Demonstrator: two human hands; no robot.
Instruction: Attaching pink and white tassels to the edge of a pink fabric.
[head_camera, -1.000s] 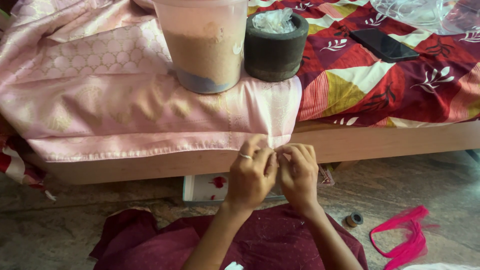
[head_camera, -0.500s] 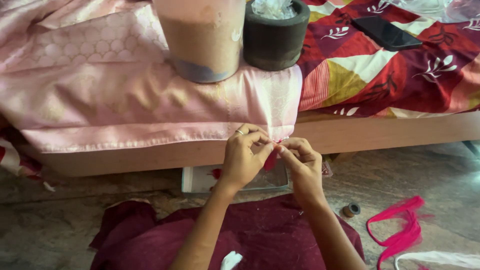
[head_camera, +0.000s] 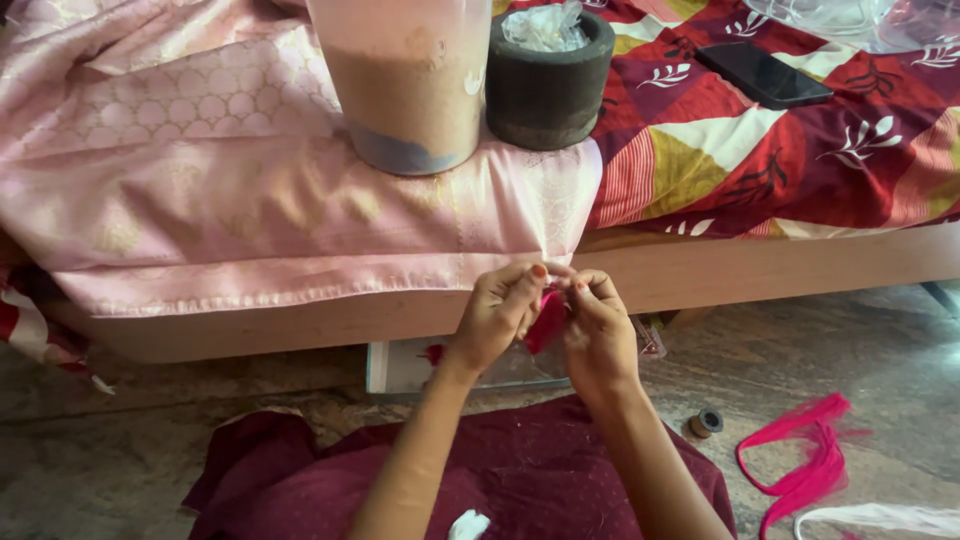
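We pinch a small bright pink scrap of cloth (head_camera: 546, 320) between our left hand (head_camera: 497, 318) and right hand (head_camera: 598, 330), fingertips of both pressed shut on it, close together so it stays tight and easy to see. Just above our grip sit a tall see-through plastic jar of brown powder (head_camera: 410, 80) and a round dark stone cup (head_camera: 549, 85), while a long pink strip of cloth (head_camera: 800, 470) lies on the floor down to the right.

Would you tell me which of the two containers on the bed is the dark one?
The short round pot, stuffed with white plastic; the tall jar left of it is translucent, holding brown powder.
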